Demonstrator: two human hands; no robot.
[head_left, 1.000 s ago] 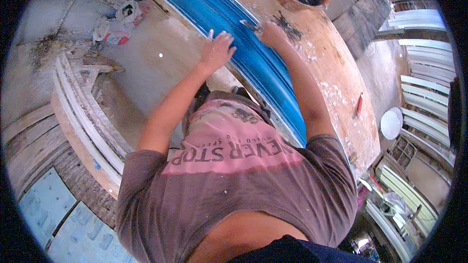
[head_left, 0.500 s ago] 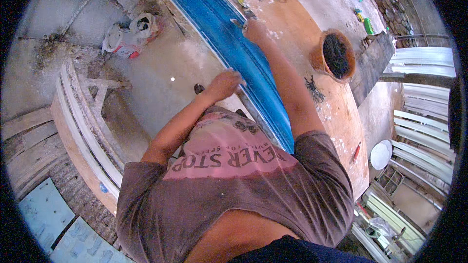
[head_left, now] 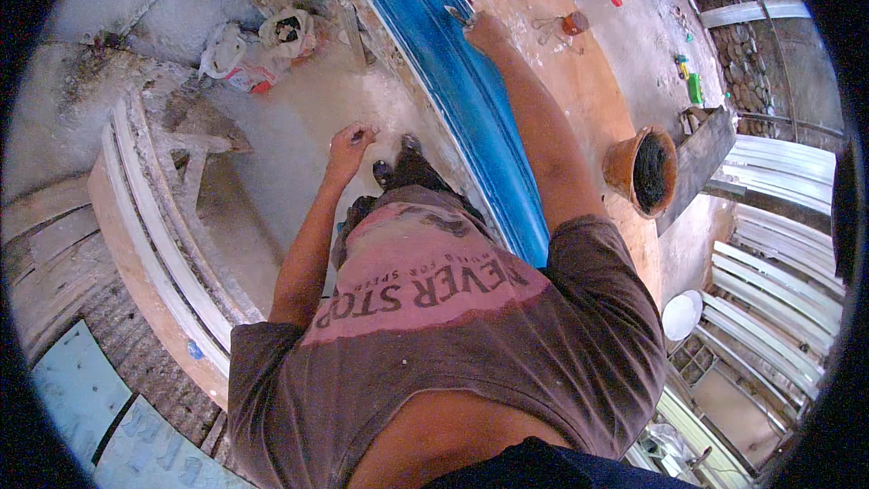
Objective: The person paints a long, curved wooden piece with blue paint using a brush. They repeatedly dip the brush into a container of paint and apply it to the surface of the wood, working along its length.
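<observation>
A long blue moulded panel (head_left: 480, 100) with raised ridges along its length runs from the far middle down to my right side. My right hand (head_left: 489, 33) is closed on a small tool (head_left: 459, 15) with a grey, metal-looking tip, held at the right side of the panel; its exact kind is too small to tell. My left hand (head_left: 348, 147) hangs left of the panel, apart from it, over the floor. Its fingers are curled in, and whether they hold anything small I cannot make out.
Right of the panel, an orange-brown tabletop (head_left: 588, 100) carries a brown bucket (head_left: 619, 168) with dark fibres inside and a small reddish-brown container (head_left: 574, 23). White bags (head_left: 226, 52) stand on the floor at left. Long white mouldings (head_left: 154, 217) lie left; more mouldings (head_left: 769, 281) are stacked right.
My left hand has left the panel's near edge and moved left over the floor. My right hand has slid a little farther along the panel with the tool. The view has shifted.
</observation>
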